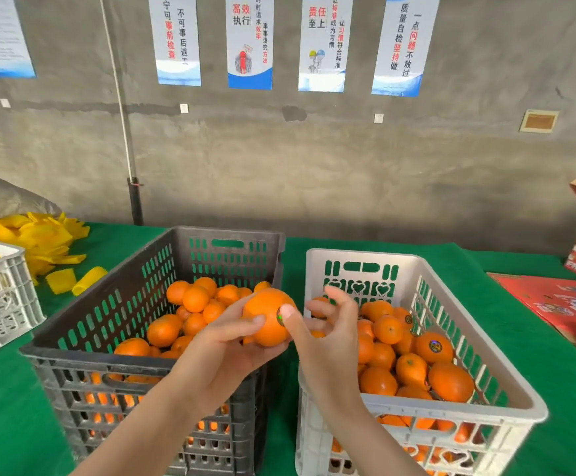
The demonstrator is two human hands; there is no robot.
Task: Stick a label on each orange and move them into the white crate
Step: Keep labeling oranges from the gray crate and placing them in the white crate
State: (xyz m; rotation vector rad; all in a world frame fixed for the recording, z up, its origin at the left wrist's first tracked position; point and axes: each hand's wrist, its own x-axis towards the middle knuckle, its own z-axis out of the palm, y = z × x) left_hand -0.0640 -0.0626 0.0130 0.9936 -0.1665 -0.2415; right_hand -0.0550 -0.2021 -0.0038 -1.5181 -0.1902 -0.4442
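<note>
Orange (pixel 266 314) in the air, over the gap between black crate (pixel 108 360) and white crate (pixel 451 408).
Looks firm, round, slightly slick and fairly heavy, so best cupped from below. Left grip (pixel 224 348) cups it that way, fingers curled round. Right grip (pixel 328 338) is splayed, with only the thumb pressing the label (pixel 280 319) onto the peel.

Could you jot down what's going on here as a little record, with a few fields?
Left hand: holds one orange above the dark crate's right side
Right hand: thumb presses a label onto that orange
Dark crate: oranges, no labels visible
White crate: oranges, several with labels showing
Table: green cover
</note>
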